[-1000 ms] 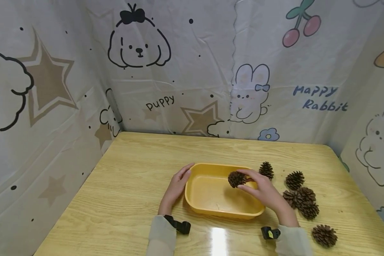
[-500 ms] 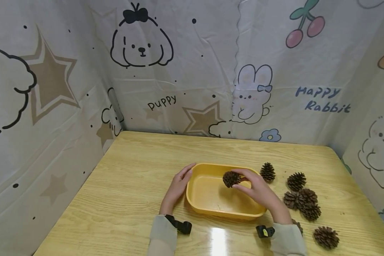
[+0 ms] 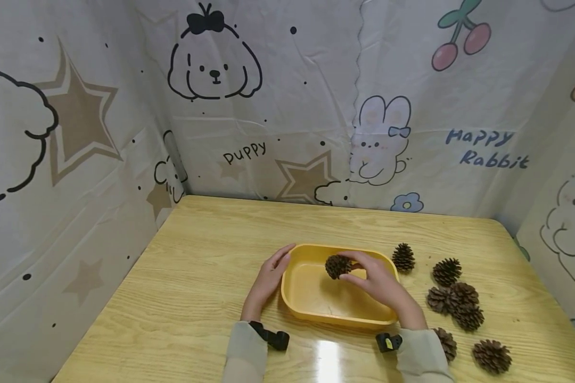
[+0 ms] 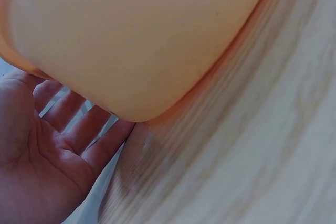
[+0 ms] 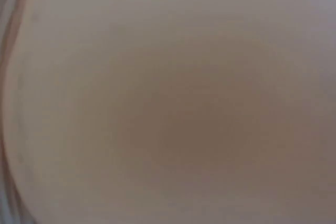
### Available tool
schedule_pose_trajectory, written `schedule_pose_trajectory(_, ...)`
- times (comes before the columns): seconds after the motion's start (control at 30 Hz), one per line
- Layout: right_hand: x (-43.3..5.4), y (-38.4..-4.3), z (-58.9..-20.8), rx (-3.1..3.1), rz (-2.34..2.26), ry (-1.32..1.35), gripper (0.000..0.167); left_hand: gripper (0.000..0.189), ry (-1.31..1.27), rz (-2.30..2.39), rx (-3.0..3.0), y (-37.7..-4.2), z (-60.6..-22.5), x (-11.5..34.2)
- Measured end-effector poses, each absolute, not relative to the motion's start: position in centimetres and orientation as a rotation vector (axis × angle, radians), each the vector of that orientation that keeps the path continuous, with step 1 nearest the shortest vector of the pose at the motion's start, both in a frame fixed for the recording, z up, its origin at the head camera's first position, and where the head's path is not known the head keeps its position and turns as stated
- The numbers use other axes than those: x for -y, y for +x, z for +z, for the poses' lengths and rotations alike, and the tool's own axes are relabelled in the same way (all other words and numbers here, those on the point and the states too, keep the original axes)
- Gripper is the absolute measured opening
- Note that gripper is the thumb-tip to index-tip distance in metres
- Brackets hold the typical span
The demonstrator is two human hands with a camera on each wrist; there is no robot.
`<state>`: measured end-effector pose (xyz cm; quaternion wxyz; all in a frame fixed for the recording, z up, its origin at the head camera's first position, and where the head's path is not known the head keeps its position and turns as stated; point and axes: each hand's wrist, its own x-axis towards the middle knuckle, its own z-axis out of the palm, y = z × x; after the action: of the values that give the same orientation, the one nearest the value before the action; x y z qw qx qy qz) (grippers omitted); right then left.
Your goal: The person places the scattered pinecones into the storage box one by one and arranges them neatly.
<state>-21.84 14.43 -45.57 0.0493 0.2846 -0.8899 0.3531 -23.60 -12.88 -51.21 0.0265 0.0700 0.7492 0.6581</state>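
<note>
Over the inside of a yellow plastic basin (image 3: 316, 318), my right hand (image 3: 375, 279) pinches a brown pine cone (image 3: 338, 266) between thumb and fingers. The cone overlaps the basin's far half in the head view. My left hand (image 3: 270, 275) rests against the basin's left side, its fingers fairly straight. In the left wrist view that hand (image 4: 58, 145) lies along the outer wall of the basin (image 4: 136, 51), palm toward the camera. The right wrist view is filled by the blurred wall of the basin (image 5: 173, 129), with neither hand nor cone showing there.
Several pine cones lie right of the basin on the wooden table (image 3: 211, 234): one pine cone (image 3: 403, 258) by its far corner, a cluster of pine cones (image 3: 462, 298), and a pine cone (image 3: 492, 356) nearer the front. The right sleeve (image 3: 424, 354) partly covers another pine cone (image 3: 446, 343). A printed curtain (image 3: 278, 106) stands behind.
My right hand has carried the pine cone leftward over the basin, uncovering a pine cone beside the sleeve. My left hand stays at the basin's side. The head view has shifted slightly.
</note>
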Motion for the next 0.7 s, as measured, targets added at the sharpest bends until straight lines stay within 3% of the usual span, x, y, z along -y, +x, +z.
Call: schedule_pose_trajectory(0.7, -11.8, -22.5, -45.8, 2.773, 1.087, 0.907, 0.05, 0.043, 0.246, 1.99, -2.348, -23.6, -51.2, 13.0)
